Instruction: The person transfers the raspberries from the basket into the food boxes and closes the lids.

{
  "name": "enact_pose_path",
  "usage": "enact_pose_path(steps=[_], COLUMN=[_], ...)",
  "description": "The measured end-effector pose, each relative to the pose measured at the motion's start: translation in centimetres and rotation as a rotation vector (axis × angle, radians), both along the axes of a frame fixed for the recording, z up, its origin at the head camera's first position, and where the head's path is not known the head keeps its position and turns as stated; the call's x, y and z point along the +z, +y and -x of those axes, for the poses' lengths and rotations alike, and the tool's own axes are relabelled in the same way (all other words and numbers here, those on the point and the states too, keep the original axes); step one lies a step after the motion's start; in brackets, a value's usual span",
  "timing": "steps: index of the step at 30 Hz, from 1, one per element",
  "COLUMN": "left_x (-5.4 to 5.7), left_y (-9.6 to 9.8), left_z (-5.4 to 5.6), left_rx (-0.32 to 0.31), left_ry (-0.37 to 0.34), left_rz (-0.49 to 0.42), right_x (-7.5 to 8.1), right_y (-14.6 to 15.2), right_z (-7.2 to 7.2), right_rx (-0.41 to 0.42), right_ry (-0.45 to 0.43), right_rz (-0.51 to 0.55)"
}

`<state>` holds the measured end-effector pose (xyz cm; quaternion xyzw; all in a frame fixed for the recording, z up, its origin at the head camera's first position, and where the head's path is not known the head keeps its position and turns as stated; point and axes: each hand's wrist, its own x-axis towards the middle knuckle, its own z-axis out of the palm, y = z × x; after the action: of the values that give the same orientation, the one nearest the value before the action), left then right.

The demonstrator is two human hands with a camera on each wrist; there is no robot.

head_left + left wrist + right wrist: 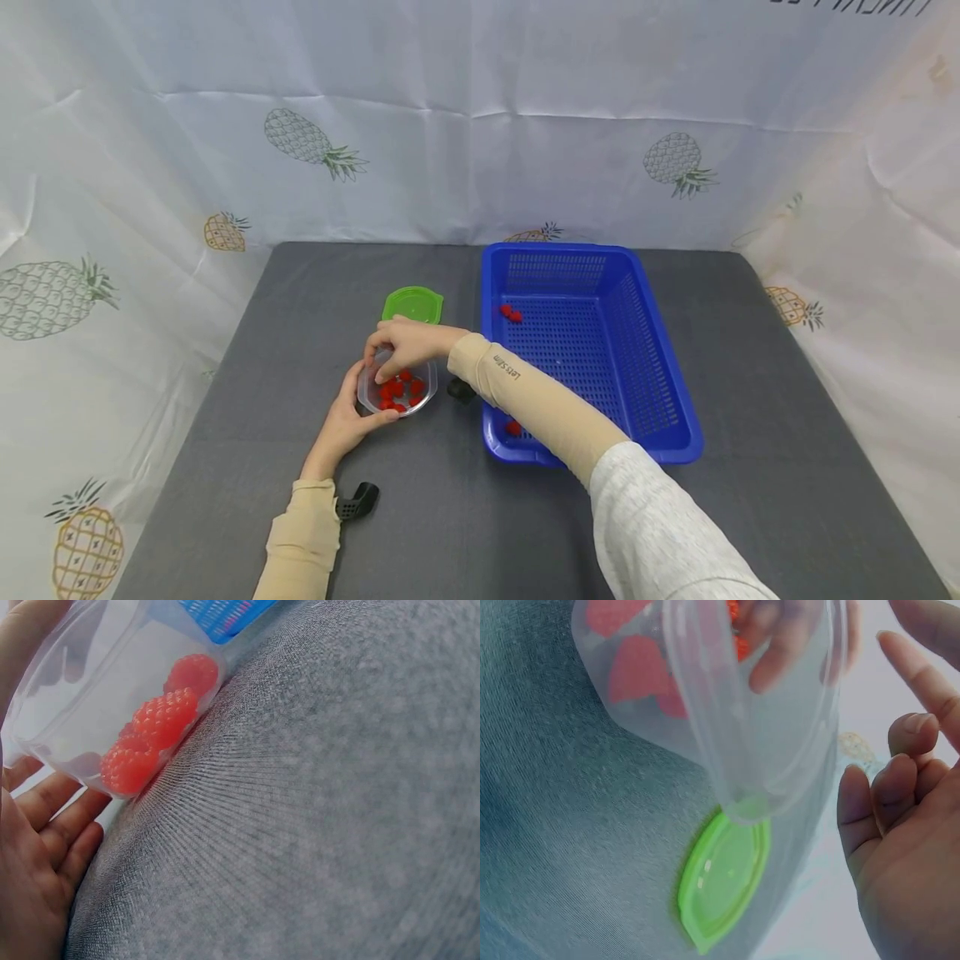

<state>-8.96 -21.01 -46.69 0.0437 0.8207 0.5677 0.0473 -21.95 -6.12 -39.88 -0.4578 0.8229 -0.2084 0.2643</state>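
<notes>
A clear plastic container with several red raspberries inside stands on the grey table. My left hand holds it from the left, the thumb along the near rim and the other fingers round the far side. Over the container's far left part is my right hand, its fingers bent loosely downward. In the right wrist view that hand is beside the rim, and nothing shows between its fingers. Just beyond the container lies a green lid, partly covered by the right hand in the head view.
To the right stands a blue plastic basket. Two raspberries lie near its far left corner and another near its front left. My right forearm crosses over the basket. A white pineapple-print cloth hangs behind the table.
</notes>
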Motion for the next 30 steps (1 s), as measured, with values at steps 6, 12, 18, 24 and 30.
enact_pose_path(steps=[6, 12, 18, 24, 30], left_x=[-0.2, -0.4, -0.6, -0.7, -0.6], left_y=[-0.1, -0.1, -0.1, 0.0, 0.0], left_z=[0.0, 0.1, 0.2, 0.2, 0.3], left_rx=[-0.003, -0.002, 0.000, 0.004, 0.014], left_ry=[-0.004, 0.000, 0.005, 0.031, 0.033], left_rz=[-0.011, -0.010, -0.014, -0.016, 0.008], right_x=[1.1, 2.4, 3.4, 4.2, 4.6], right_y=[0.4, 1.2, 2.8, 4.9, 7.1], right_z=[0.2, 0.4, 0.4, 0.9, 1.6], right_rx=[0.026, 0.015, -0.017, -0.098, -0.191], right_ry=[0.049, 0.036, 0.050, -0.021, -0.074], right_rz=[0.062, 0.132, 0.204, 0.309, 0.360])
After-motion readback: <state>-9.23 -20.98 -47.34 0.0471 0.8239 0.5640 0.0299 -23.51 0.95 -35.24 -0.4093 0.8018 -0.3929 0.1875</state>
